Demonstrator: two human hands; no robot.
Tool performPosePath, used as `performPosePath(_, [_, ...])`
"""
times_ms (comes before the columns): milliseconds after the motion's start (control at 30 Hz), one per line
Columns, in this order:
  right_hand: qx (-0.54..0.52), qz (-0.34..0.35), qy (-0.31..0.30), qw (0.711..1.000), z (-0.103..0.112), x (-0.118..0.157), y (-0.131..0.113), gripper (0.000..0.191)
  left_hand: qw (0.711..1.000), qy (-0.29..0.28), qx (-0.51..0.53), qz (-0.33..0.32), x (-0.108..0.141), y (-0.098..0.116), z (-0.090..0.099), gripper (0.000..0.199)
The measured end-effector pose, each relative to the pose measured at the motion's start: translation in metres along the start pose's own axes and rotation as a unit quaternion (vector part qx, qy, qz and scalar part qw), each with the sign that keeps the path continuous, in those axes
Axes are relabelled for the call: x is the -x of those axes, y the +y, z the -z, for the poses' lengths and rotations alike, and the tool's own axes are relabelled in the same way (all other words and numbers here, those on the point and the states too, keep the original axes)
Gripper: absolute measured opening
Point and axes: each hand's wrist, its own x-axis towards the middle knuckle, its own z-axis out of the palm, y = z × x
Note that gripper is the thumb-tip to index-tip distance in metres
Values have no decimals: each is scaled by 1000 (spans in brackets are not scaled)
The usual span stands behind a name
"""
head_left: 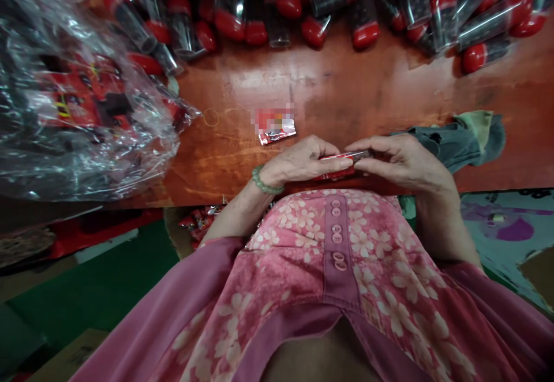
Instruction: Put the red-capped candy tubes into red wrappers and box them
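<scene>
My left hand (pixel 303 160), with a green bead bracelet (pixel 264 180) on its wrist, and my right hand (pixel 400 163) meet just above the near edge of the wooden table. Between their fingers they pinch a slim tube (pixel 344 160), red with a clear dark end, partly hidden by my fingers. A small red and silver foil packet (pixel 277 131) lies on the table a little beyond my left hand. A thin rubber band (pixel 211 118) lies further left.
Many clear tubes with red caps (pixel 363 18) lie heaped along the far side of the reddish wooden table (pixel 346 76). A large clear plastic bag (pixel 86 134) with red packaging inside sits at the left. A grey-green cloth (pixel 459 142) lies at the right.
</scene>
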Motion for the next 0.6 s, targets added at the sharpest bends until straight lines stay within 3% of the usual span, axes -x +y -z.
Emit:
performPosePath(133, [-94, -38, 43, 994, -5, -2, 3, 38, 998, 52, 17, -22, 8, -3, 10, 49])
performPosePath(267, [-134, -37, 23, 990, -13, -8, 6, 31, 998, 56, 16, -18, 9, -13, 12, 45])
performPosePath(400, [-139, -32, 19, 990, -23, -13, 9, 33, 996, 71, 47, -10, 4, -19, 5, 47])
performPosePath(600, [-35, -3, 122, 992, -36, -13, 15, 44, 977, 177, 116, -34, -3, -28, -5, 53])
